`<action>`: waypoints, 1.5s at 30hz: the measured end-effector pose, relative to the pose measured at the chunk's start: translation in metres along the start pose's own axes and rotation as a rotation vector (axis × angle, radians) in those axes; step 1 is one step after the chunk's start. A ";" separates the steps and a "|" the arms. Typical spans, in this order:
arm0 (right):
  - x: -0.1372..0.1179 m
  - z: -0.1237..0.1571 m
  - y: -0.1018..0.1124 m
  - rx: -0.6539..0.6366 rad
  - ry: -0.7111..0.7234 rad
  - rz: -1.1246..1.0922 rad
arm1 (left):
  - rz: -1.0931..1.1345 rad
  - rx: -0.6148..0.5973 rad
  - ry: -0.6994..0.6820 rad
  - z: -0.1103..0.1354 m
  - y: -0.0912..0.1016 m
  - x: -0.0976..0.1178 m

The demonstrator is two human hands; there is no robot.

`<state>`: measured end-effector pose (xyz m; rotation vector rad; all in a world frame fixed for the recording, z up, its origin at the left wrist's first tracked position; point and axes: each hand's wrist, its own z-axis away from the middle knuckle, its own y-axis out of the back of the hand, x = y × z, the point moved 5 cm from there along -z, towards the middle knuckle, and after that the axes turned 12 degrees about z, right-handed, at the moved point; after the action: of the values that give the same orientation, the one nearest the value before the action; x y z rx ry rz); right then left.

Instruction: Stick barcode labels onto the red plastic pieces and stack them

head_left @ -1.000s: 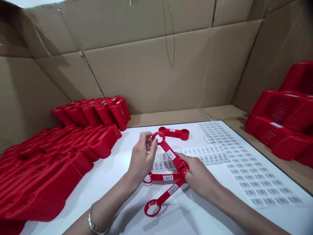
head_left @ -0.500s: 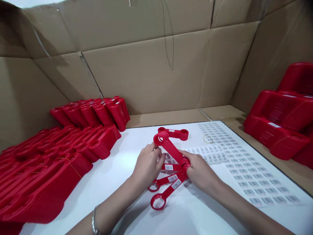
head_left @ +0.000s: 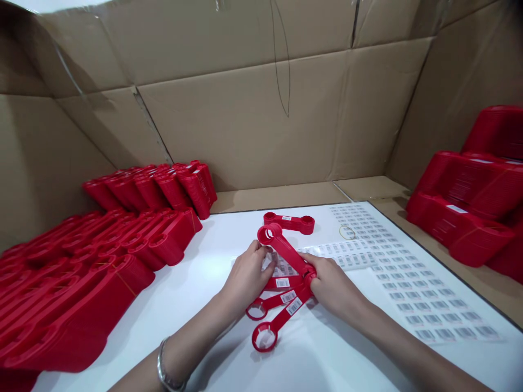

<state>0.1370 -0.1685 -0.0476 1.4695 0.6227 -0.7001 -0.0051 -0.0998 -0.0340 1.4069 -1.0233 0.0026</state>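
My right hand (head_left: 333, 283) is closed round the overlapping ends of several red double-ended ring wrenches (head_left: 290, 256), which fan out to the left. The uppermost wrench slants up and away. Lower ones bear white barcode labels (head_left: 294, 306), and their ring ends (head_left: 265, 336) hang toward me. Close beside the upper ring, my left hand (head_left: 249, 275) has its fingers curled in and its thumb toward the index finger. Its fingertips are partly hidden, so what they pinch cannot be made out. The left end of one labelled wrench disappears behind this hand.
Barcode label sheets (head_left: 425, 296) lie on the white tabletop (head_left: 175, 321), with a yellow rubber band (head_left: 347, 232) on them. Another stack of red wrenches (head_left: 289, 223) lies behind my hands. Banded red bundles are piled at left (head_left: 93, 305) and right (head_left: 461, 228). Cardboard walls (head_left: 245, 120) surround the table.
The upper ring end has dipped slightly, and the fanned wrenches have shifted a little in my right hand. My left hand has moved only slightly beside them.
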 end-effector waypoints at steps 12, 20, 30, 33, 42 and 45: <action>0.001 -0.001 0.000 -0.007 -0.024 0.004 | 0.045 0.010 0.005 -0.003 0.002 -0.002; 0.002 -0.003 -0.002 0.025 0.006 -0.033 | 0.561 -0.069 0.065 0.003 0.020 0.031; -0.004 0.003 -0.003 -0.015 0.005 -0.041 | 0.805 -0.061 0.208 0.005 0.006 0.023; -0.005 0.003 -0.003 -0.010 0.015 -0.029 | 0.805 -0.054 0.224 0.006 0.006 0.023; -0.006 0.003 -0.004 -0.013 0.029 -0.074 | 0.838 -0.038 0.235 0.005 0.006 0.024; -0.006 0.003 -0.004 -0.007 0.028 -0.077 | 0.835 -0.026 0.233 0.005 0.006 0.022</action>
<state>0.1300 -0.1715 -0.0461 1.4571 0.7056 -0.7377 0.0017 -0.1149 -0.0174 0.8447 -1.3323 0.7427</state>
